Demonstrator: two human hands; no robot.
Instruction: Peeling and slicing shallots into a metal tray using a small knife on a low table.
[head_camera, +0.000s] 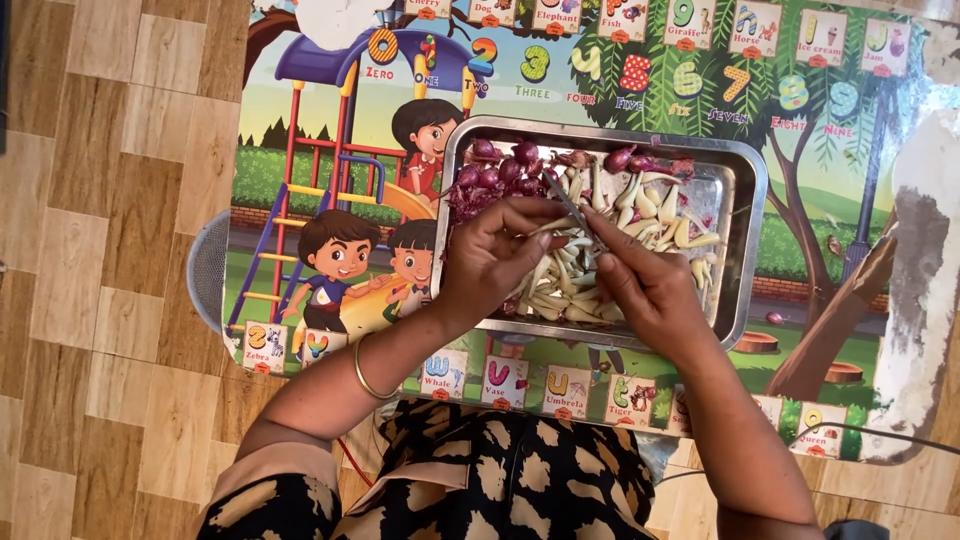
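Centre of frame: the left hand pinches a pale garlic clove in its fingers over the steel tray. The right hand has its fingers closed round a small knife, blade at the clove. Peeled cloves lie below, red shallots at the tray's upper left. Judgement: keep the blade shallow, lifting skin only, the left fingertips clear of the edge
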